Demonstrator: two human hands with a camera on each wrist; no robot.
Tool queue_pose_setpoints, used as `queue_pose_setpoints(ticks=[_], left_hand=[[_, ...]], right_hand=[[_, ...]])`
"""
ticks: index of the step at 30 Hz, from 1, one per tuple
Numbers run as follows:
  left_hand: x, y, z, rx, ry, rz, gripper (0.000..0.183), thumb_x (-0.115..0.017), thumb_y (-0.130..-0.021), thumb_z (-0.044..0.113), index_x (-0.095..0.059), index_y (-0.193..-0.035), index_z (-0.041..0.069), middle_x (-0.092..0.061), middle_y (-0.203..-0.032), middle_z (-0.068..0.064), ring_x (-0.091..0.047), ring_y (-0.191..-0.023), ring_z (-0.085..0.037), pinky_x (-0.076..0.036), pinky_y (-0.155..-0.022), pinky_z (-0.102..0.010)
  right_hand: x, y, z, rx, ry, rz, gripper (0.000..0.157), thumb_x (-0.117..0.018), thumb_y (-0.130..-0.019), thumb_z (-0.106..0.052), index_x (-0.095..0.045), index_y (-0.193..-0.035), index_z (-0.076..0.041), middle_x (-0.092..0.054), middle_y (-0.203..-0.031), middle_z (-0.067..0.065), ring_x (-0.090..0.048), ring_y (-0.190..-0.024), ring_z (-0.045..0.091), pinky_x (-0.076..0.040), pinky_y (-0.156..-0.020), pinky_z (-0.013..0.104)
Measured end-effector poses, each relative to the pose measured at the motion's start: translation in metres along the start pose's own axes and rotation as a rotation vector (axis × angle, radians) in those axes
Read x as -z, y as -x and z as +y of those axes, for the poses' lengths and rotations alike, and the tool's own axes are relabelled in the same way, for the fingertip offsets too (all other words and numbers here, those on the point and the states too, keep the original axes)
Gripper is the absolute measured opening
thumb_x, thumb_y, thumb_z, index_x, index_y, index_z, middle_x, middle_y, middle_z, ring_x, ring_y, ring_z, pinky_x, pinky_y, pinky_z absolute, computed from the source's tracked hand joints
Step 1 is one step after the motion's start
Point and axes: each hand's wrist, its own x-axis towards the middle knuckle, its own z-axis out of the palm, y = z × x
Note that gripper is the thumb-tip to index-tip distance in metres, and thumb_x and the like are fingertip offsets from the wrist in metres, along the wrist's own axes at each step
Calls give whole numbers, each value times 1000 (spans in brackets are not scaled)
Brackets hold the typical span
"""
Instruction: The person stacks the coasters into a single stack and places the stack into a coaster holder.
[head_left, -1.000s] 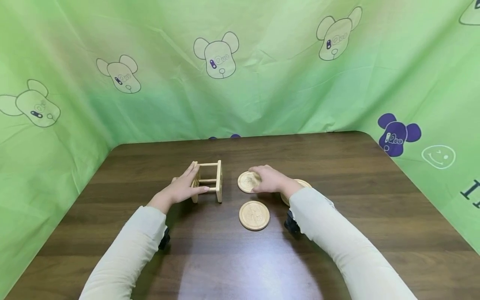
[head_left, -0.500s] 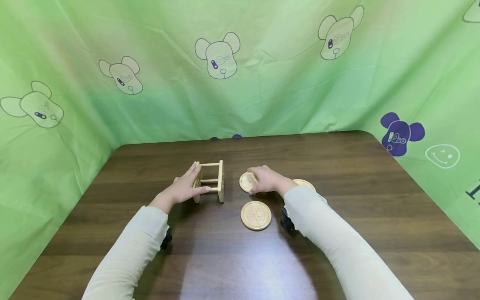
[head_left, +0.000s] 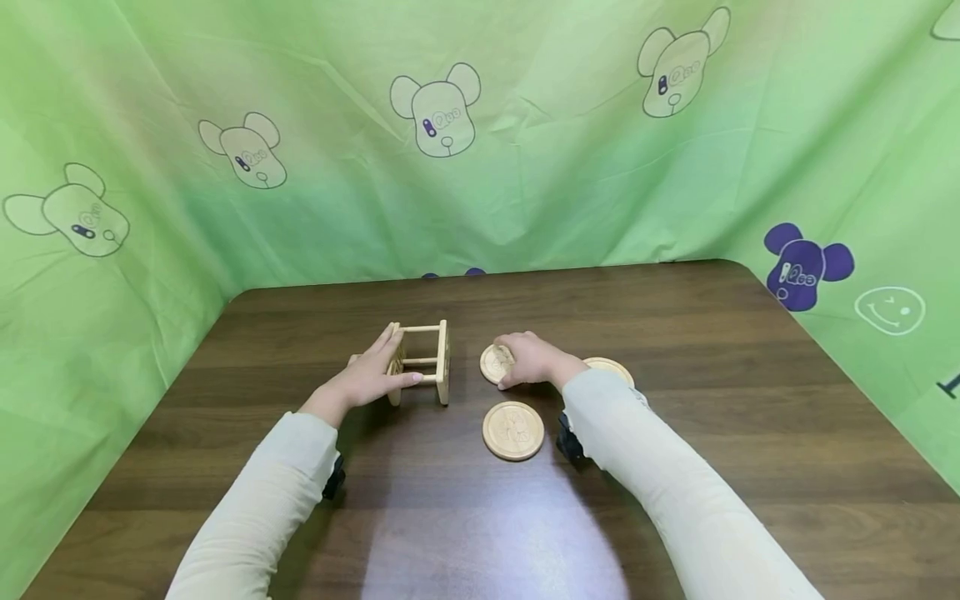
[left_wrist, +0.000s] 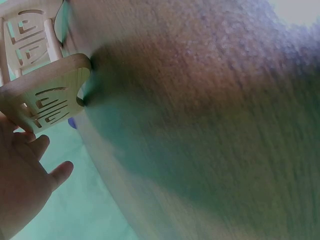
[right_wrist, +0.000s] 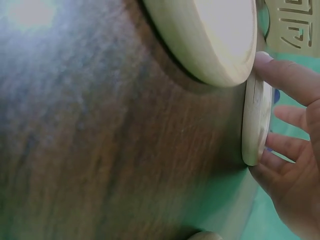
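My left hand (head_left: 366, 377) holds a small wooden coaster rack (head_left: 442, 364), fingers over its left panel and thumb along the near rod. Cut-out patterns show on the rack's panels (left_wrist: 52, 82) in the left wrist view. To the right, my right hand (head_left: 531, 360) spans a round wooden coaster (head_left: 491, 365) lying on the table, thumb at the near edge and fingers at the far edge. The right wrist view shows that coaster's rim (right_wrist: 251, 130) between thumb and fingers. Part of its face is hidden under the hand.
A second round coaster (head_left: 513, 431) with an engraved design lies nearer to me. Another coaster (head_left: 611, 367) is partly covered by my right sleeve (head_left: 637, 442). The brown wooden table (head_left: 300, 325) ends at a green printed cloth (head_left: 330, 200) behind and at the sides.
My right hand and forearm have shifted slightly left over the coaster, uncovering more of the coaster behind the sleeve. The left hand stays on the rack. The head view has turned slightly.
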Motion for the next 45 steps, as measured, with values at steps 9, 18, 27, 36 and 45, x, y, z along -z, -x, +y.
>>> queue_pose_setpoints(ticks=[9,18,27,36,45], left_hand=[[1,-1,1,-2,1,3,83,-49,-82,48,-6,-139,7,6,-144,-5,-10,-128,-27,-7,-92,-60],[1,0,0,-7,-17,1,84,-49,-81,50,-6,-139,6,5,-144,-7,-6,-128,-26,-7,-92,-59],[2,2,2,3,-1,-4,85,-48,-81,51,-5,-140,8,7,-144,-4,-7,-128,-26,-5,-94,-58],[-1,3,3,-1,5,-3,85,-48,-81,51,-5,-139,7,6,-143,-6,-11,-128,-27,-5,-93,-58],[1,2,3,-12,-2,-6,85,-48,-82,50,-5,-139,6,5,-143,-9,-10,-128,-29,-6,-93,-59]], right_hand=[[0,-1,3,8,41,9,66,-72,-62,-22,-47,-119,3,-50,-115,18,-41,-106,36,-33,-88,39],[5,1,2,29,55,10,65,-70,-63,-23,-48,-118,1,-51,-115,17,-42,-105,34,-33,-88,39],[19,16,-1,70,51,51,62,-70,-62,-24,-51,-116,0,-53,-113,15,-44,-102,33,-34,-86,39],[28,38,4,86,49,71,62,-69,-63,-24,-51,-115,2,-53,-112,14,-44,-103,33,-34,-86,39],[33,59,11,86,38,88,64,-69,-63,-25,-49,-116,4,-52,-114,15,-44,-104,32,-33,-87,40]])
